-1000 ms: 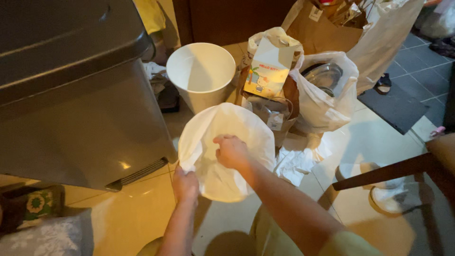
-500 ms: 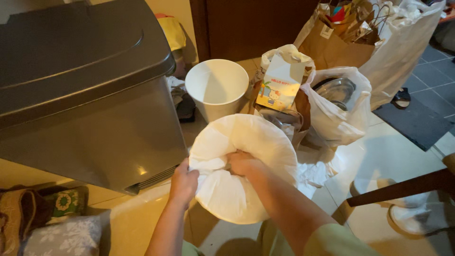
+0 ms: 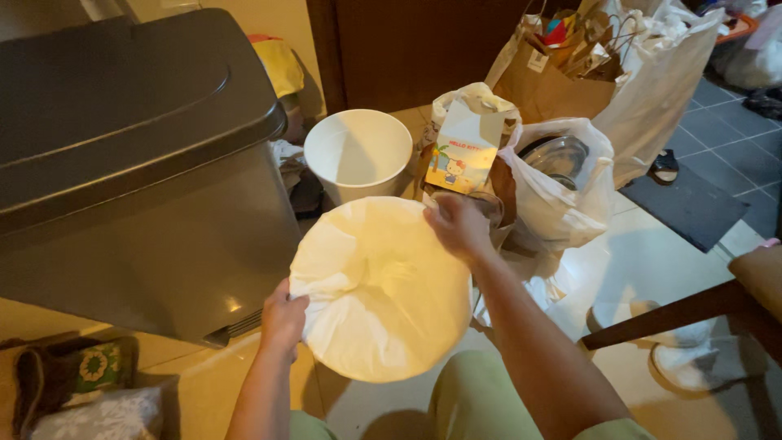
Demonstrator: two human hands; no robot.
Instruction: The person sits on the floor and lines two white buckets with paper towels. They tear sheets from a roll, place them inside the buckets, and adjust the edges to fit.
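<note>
A round bin lined with a white plastic liner [image 3: 381,289] stands on the floor in front of me, the liner stretched over its rim. My left hand [image 3: 283,316] grips the bunched liner at the rim's left side. At the far right side of the rim, my right hand [image 3: 459,226] holds the liner's edge. Just behind it stands a white round bucket [image 3: 358,155] with nothing visible inside.
A large grey lidded trash bin [image 3: 138,163] fills the left. White plastic bags [image 3: 562,183], a small printed paper bag [image 3: 463,151] and brown paper bags [image 3: 562,77] crowd the back right. A wooden chair arm [image 3: 700,305] sits at right, a dark mat [image 3: 692,208] beyond.
My right hand moved from the liner's middle to its far right rim. The liner now lies stretched flat over the bin. The view shifted slightly left.
</note>
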